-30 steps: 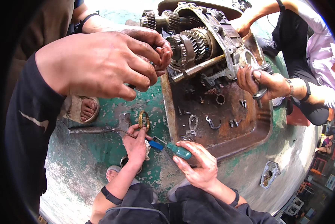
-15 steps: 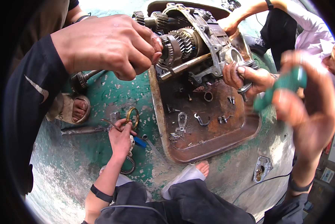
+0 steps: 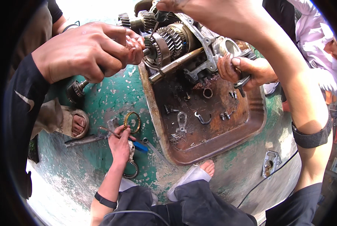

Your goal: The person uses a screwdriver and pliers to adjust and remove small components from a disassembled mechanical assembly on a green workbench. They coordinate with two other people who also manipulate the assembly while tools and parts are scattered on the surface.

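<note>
My left hand (image 3: pixel 120 147), low at centre-left, grips a brass ring (image 3: pixel 138 122) and a thin rod (image 3: pixel 107 130), beside a blue object (image 3: pixel 140 146). My right arm reaches high across the view, its hand (image 3: pixel 183 9) partly cut off, closed on a screwdriver (image 3: pixel 155 27) whose shaft points down at the gear stack (image 3: pixel 173 42). The gears sit in an open metal gearbox housing (image 3: pixel 204 56). A co-worker's hand (image 3: pixel 82 52) in a dark sleeve is at the gear stack's end; another's hand (image 3: pixel 257 73) grips a metal part at the housing's right.
A rusty tray (image 3: pixel 210 152) holds several bolts, rings and forks below the gearbox. A geared shaft (image 3: pixel 76 91), a flat bar (image 3: pixel 82 141) and a toothed ring (image 3: pixel 132 172) lie on the green floor. A small plate (image 3: pixel 270 164) and cable lie lower right. Co-workers' feet are close.
My right hand has lifted the green screwdriver from the tray's near edge up to the gears. The co-worker's hand at left moved slightly left. My left hand still holds the ring.
</note>
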`<action>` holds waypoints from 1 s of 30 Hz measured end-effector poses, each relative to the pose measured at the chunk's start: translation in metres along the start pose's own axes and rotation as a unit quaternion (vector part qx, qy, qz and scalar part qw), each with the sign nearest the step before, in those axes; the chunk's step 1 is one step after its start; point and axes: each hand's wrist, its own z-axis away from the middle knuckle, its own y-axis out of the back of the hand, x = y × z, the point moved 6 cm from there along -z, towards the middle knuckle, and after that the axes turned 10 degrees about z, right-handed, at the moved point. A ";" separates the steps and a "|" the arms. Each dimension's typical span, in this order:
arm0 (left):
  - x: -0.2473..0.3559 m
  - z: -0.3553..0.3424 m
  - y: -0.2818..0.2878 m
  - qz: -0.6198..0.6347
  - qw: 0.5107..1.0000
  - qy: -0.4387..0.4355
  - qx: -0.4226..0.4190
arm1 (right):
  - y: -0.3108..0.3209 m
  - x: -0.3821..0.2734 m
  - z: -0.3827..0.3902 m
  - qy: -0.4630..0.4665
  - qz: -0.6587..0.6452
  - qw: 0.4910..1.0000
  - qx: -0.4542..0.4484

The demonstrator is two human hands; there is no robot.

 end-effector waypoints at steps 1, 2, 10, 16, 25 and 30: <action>0.000 0.000 0.000 -0.002 1.000 -0.003 -0.001 | -0.001 0.000 -0.001 0.010 0.001 1.000 -0.003; 0.000 0.000 0.000 0.000 1.000 -0.004 0.000 | -0.003 -0.001 -0.002 0.021 0.002 1.000 -0.006; -0.001 -0.001 -0.001 0.012 1.000 -0.011 0.000 | -0.027 0.000 -0.022 0.053 0.175 0.983 0.009; 0.001 0.000 -0.002 0.014 1.000 -0.011 -0.002 | -0.012 -0.015 -0.011 0.087 0.278 0.951 0.102; -0.001 0.002 0.002 0.006 1.000 0.011 -0.019 | -0.029 -0.018 0.010 0.038 0.318 0.944 0.081; -0.002 0.001 0.002 0.002 1.000 0.016 -0.017 | -0.024 -0.010 -0.004 0.031 0.203 0.977 0.064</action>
